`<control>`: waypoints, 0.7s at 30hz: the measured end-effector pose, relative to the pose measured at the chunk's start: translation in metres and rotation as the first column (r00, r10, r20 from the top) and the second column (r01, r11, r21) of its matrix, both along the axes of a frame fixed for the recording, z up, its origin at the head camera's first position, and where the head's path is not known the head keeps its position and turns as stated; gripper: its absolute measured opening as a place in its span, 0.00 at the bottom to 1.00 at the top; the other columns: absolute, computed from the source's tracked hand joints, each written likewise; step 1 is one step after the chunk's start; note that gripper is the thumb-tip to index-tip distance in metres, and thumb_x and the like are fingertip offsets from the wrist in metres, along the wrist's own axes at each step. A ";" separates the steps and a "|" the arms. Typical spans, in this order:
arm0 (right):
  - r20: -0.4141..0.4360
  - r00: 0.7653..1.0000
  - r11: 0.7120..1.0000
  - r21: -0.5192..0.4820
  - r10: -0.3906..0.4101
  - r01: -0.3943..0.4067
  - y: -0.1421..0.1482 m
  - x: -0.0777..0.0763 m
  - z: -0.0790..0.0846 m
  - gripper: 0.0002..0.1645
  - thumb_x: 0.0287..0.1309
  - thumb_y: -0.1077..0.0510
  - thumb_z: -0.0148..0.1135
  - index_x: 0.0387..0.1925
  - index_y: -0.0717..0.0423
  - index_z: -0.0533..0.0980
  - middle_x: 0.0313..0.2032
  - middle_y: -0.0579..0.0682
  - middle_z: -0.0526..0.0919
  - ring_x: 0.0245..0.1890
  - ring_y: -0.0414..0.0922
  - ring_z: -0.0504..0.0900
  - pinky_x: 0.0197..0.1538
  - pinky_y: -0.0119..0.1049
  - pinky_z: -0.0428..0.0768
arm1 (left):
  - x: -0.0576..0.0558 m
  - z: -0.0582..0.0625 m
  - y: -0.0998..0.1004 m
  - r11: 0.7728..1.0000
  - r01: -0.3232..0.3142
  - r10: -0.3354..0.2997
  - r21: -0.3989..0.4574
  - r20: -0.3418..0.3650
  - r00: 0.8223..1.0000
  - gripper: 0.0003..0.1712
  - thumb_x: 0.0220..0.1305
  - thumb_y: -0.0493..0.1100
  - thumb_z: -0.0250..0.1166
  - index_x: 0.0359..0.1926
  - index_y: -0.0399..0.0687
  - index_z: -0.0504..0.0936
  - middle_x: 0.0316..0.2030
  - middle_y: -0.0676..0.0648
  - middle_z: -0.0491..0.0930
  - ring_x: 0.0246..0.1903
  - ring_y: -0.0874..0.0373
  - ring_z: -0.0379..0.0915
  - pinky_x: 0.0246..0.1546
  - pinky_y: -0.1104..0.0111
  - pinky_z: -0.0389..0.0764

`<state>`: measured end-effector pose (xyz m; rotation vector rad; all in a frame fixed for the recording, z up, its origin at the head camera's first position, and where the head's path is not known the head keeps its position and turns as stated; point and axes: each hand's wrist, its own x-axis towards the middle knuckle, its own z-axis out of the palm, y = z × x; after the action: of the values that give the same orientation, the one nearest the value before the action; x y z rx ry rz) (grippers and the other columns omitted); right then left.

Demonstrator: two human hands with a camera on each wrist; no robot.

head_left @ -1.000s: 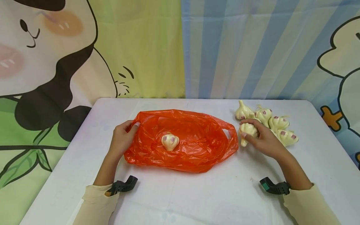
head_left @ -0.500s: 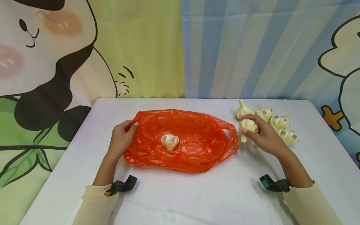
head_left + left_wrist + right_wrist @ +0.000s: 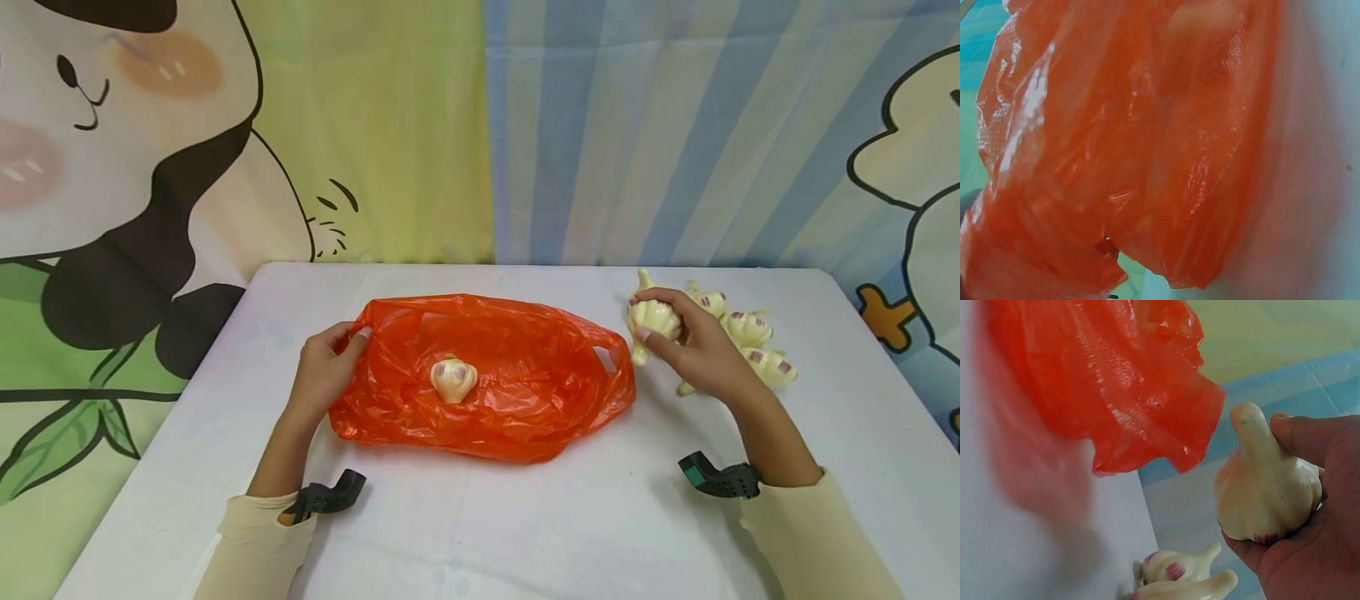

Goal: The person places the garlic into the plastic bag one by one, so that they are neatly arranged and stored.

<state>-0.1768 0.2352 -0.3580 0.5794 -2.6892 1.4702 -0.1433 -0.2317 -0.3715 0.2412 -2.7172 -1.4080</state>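
A red plastic bag (image 3: 517, 367) lies with its mouth spread wide, and one garlic bulb (image 3: 453, 380) sits inside it. My left hand (image 3: 327, 371) pinches the bag's left edge between thumb and fingers. The left wrist view is nearly filled by the bag's crinkled side (image 3: 1147, 137). Just right of the bag, my right hand (image 3: 697, 346) grips another garlic bulb (image 3: 654, 320) above the table. In the right wrist view that bulb (image 3: 1269, 487) is held with its stem up, the thumb against the stem and fingers round its body.
Several garlic bulbs (image 3: 767, 367) lie in a cluster at the table's back right, partly hidden behind my right hand. The white table (image 3: 487, 525) ends at a printed curtain (image 3: 420, 150). A bag handle loop (image 3: 604, 357) stands at the bag's right end.
My right hand has lifted the garlic bulb from the cluster and moved slightly up and left with it. My left hand and the bag stay in place.
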 end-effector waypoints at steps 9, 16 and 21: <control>0.033 0.999 0.999 -0.041 0.010 -0.009 -0.013 -0.004 0.011 0.25 0.66 0.60 0.60 0.63 0.52 0.68 0.50 0.53 0.73 0.40 0.50 0.72 0.35 0.30 0.78 | 0.001 0.001 0.000 1.000 0.019 -0.019 -0.003 -0.015 1.000 0.26 0.72 0.58 0.53 0.54 0.41 0.80 0.41 0.42 0.78 0.38 0.49 0.70 0.35 0.73 0.79; 0.043 0.999 0.996 -0.092 0.005 -0.001 -0.022 -0.009 0.023 0.25 0.66 0.60 0.60 0.63 0.52 0.68 0.52 0.51 0.72 0.44 0.50 0.72 0.40 0.30 0.79 | 0.001 0.001 -0.002 1.000 0.028 -0.028 -0.010 -0.019 0.999 0.26 0.73 0.57 0.52 0.54 0.41 0.79 0.42 0.42 0.79 0.39 0.49 0.70 0.36 0.74 0.78; 0.022 0.997 0.986 -0.150 0.080 -0.076 -0.031 -0.013 0.026 0.26 0.66 0.62 0.59 0.64 0.56 0.66 0.55 0.53 0.72 0.45 0.50 0.72 0.42 0.28 0.79 | 0.001 0.002 -0.001 0.999 0.040 -0.040 -0.006 -0.021 0.999 0.25 0.73 0.57 0.53 0.54 0.41 0.79 0.42 0.42 0.79 0.39 0.49 0.70 0.36 0.74 0.78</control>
<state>-0.1896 0.2042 -0.3319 0.6665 -2.5747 1.6923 -0.1421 -0.2331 -0.3698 0.1717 -2.7238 -1.4048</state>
